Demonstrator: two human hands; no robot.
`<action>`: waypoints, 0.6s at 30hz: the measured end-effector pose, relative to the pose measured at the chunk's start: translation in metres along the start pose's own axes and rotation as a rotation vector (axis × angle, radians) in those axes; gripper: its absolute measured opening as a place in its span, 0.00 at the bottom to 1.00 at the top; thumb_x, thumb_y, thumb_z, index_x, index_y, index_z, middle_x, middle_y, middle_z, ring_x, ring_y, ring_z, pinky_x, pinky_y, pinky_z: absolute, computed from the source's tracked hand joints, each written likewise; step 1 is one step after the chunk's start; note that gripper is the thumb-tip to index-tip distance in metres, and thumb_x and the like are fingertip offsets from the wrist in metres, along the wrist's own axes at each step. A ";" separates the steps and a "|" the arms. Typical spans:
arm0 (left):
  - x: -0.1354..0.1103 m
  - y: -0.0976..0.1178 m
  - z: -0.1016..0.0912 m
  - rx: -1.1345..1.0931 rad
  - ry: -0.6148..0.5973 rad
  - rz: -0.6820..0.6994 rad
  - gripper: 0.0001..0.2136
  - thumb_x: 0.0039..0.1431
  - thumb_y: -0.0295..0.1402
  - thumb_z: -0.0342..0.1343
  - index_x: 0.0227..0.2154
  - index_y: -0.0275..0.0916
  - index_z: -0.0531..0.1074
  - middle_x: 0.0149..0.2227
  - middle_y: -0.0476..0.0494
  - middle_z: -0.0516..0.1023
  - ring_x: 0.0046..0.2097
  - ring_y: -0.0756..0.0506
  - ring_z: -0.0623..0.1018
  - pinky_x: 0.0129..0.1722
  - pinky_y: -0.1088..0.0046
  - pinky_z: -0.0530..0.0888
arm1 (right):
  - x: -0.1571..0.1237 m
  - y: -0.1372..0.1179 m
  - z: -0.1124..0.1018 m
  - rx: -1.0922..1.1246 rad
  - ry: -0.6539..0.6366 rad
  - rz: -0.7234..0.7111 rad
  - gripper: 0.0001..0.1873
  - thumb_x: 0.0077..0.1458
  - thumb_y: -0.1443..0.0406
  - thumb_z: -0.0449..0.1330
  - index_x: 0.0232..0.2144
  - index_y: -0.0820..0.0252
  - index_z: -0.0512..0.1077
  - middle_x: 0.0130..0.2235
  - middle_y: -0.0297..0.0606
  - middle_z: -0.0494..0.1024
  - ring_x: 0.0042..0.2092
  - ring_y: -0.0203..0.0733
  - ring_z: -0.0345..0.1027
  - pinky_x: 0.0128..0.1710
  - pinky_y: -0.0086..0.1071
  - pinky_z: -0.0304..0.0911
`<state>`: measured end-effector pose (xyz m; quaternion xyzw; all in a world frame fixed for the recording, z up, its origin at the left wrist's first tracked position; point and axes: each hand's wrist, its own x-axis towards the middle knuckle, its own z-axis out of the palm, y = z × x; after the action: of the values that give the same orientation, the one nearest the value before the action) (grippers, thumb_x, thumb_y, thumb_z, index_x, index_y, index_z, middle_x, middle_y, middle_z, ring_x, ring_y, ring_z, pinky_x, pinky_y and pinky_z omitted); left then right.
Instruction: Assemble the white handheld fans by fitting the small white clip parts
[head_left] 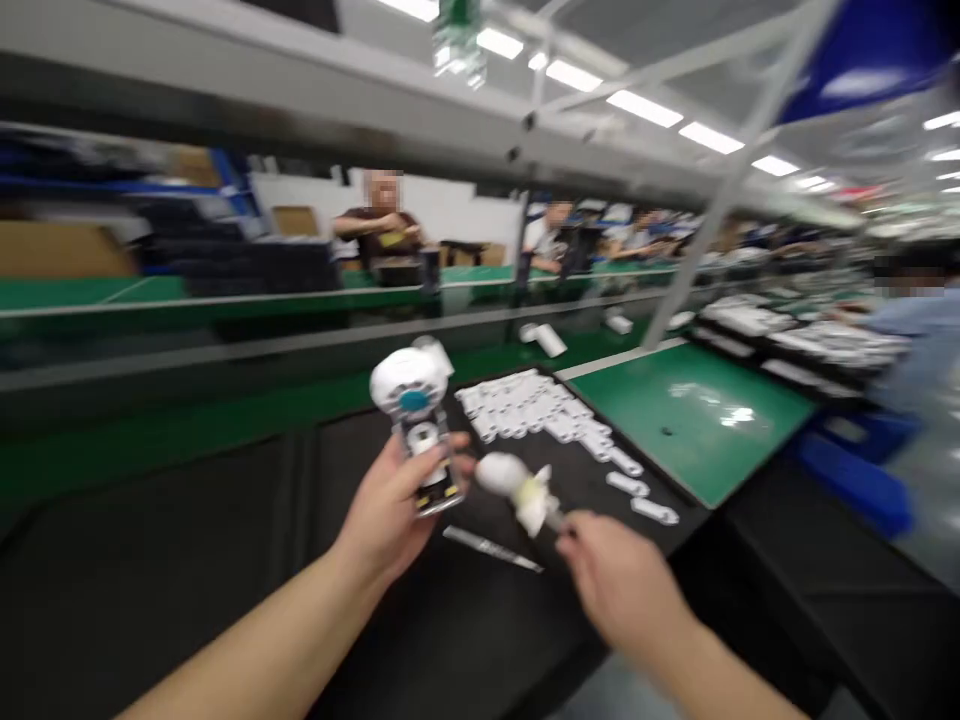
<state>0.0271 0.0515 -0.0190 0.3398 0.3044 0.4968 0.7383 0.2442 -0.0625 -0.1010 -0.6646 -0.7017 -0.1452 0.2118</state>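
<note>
My left hand [394,510] is closed round the handle of a small white hand-held fan [415,415], held upright above the black mat; the fan has a round white head with a teal centre. My right hand [619,580] is closed on a thin tool [525,490] with a white, cloth-wrapped tip that points toward the fan's handle. The picture is blurred by motion. On the mat just below the hands lies a slim metal tool, perhaps tweezers [491,548].
Several small white parts [540,410] lie in rows on the black mat [187,560]. To the right is a green mat [697,420]. A green conveyor [225,300] runs behind. Other people sit at benches across it and at the far right.
</note>
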 end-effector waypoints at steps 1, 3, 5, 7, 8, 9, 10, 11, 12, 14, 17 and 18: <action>0.001 0.001 0.002 0.003 -0.053 -0.011 0.24 0.39 0.27 0.71 0.42 0.38 0.71 0.41 0.40 0.81 0.37 0.41 0.81 0.32 0.68 0.79 | 0.005 0.013 0.002 -0.064 -0.031 0.052 0.19 0.69 0.60 0.43 0.34 0.58 0.71 0.30 0.42 0.77 0.30 0.44 0.72 0.28 0.33 0.61; 0.005 0.000 0.005 0.029 -0.122 -0.060 0.24 0.36 0.24 0.71 0.39 0.36 0.71 0.39 0.39 0.80 0.36 0.41 0.80 0.34 0.66 0.79 | 0.017 0.036 0.014 -0.142 -0.125 0.077 0.18 0.68 0.58 0.45 0.34 0.59 0.70 0.28 0.42 0.77 0.29 0.46 0.72 0.26 0.34 0.58; 0.005 -0.002 0.006 0.051 -0.155 -0.113 0.19 0.36 0.24 0.71 0.34 0.34 0.72 0.32 0.42 0.77 0.31 0.45 0.78 0.32 0.68 0.77 | 0.022 0.048 0.027 -0.177 -0.221 0.045 0.17 0.68 0.58 0.46 0.31 0.58 0.68 0.27 0.41 0.76 0.28 0.46 0.72 0.25 0.34 0.55; 0.003 -0.005 0.005 0.029 -0.144 -0.140 0.15 0.42 0.31 0.70 0.31 0.34 0.71 0.28 0.45 0.74 0.28 0.47 0.75 0.28 0.70 0.76 | 0.022 0.051 0.035 -0.187 -0.266 0.003 0.17 0.68 0.58 0.47 0.29 0.57 0.67 0.28 0.41 0.76 0.29 0.46 0.71 0.26 0.35 0.54; 0.002 -0.007 0.004 0.004 -0.130 -0.153 0.14 0.46 0.34 0.68 0.32 0.35 0.70 0.28 0.46 0.73 0.27 0.48 0.74 0.26 0.69 0.75 | 0.021 0.050 0.036 -0.191 -0.271 -0.011 0.17 0.68 0.58 0.46 0.30 0.57 0.67 0.28 0.41 0.76 0.30 0.46 0.71 0.27 0.35 0.55; 0.002 -0.008 0.003 -0.022 -0.116 -0.171 0.14 0.49 0.37 0.67 0.34 0.36 0.70 0.28 0.46 0.72 0.26 0.47 0.74 0.25 0.69 0.75 | 0.019 0.049 0.036 -0.198 -0.272 -0.019 0.17 0.69 0.59 0.46 0.30 0.57 0.67 0.29 0.41 0.76 0.30 0.46 0.71 0.28 0.35 0.55; 0.003 -0.009 0.001 -0.044 -0.103 -0.191 0.14 0.52 0.39 0.65 0.36 0.38 0.70 0.28 0.46 0.72 0.26 0.47 0.74 0.25 0.68 0.75 | 0.019 0.046 0.036 -0.209 -0.269 -0.022 0.17 0.69 0.59 0.46 0.31 0.58 0.67 0.29 0.41 0.76 0.30 0.46 0.71 0.28 0.35 0.55; 0.004 -0.009 0.000 -0.059 -0.090 -0.212 0.14 0.54 0.40 0.63 0.39 0.39 0.70 0.28 0.46 0.72 0.25 0.47 0.74 0.24 0.68 0.75 | 0.018 0.044 0.035 -0.222 -0.265 -0.022 0.16 0.69 0.60 0.47 0.31 0.58 0.67 0.29 0.41 0.76 0.30 0.46 0.71 0.28 0.35 0.55; 0.007 -0.010 -0.001 -0.066 -0.076 -0.232 0.13 0.56 0.40 0.60 0.41 0.40 0.69 0.28 0.46 0.73 0.25 0.46 0.74 0.24 0.67 0.75 | 0.018 0.043 0.034 -0.236 -0.259 -0.021 0.16 0.69 0.60 0.47 0.31 0.58 0.68 0.29 0.41 0.75 0.30 0.46 0.71 0.28 0.35 0.54; 0.013 -0.011 -0.001 -0.072 -0.038 -0.264 0.11 0.60 0.39 0.55 0.43 0.40 0.69 0.28 0.45 0.73 0.25 0.45 0.74 0.23 0.66 0.75 | 0.018 0.040 0.034 -0.253 -0.250 -0.019 0.15 0.69 0.60 0.48 0.32 0.58 0.68 0.28 0.40 0.74 0.30 0.46 0.70 0.28 0.35 0.54; 0.027 -0.008 -0.002 -0.033 0.088 -0.308 0.10 0.62 0.35 0.51 0.40 0.34 0.71 0.29 0.40 0.75 0.25 0.43 0.75 0.23 0.64 0.76 | 0.020 0.037 0.034 -0.233 -0.260 0.003 0.16 0.69 0.60 0.49 0.31 0.58 0.68 0.27 0.40 0.73 0.31 0.47 0.69 0.29 0.36 0.54; 0.033 -0.004 -0.004 -0.005 0.147 -0.310 0.09 0.61 0.33 0.52 0.39 0.32 0.72 0.29 0.38 0.76 0.25 0.43 0.76 0.23 0.63 0.76 | 0.021 0.035 0.033 -0.206 -0.269 0.023 0.16 0.69 0.60 0.49 0.31 0.58 0.69 0.28 0.41 0.73 0.32 0.48 0.69 0.31 0.36 0.55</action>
<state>0.0366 0.0817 -0.0284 0.2497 0.4051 0.4012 0.7827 0.2752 -0.0258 -0.1218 -0.7042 -0.6975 -0.1235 0.0481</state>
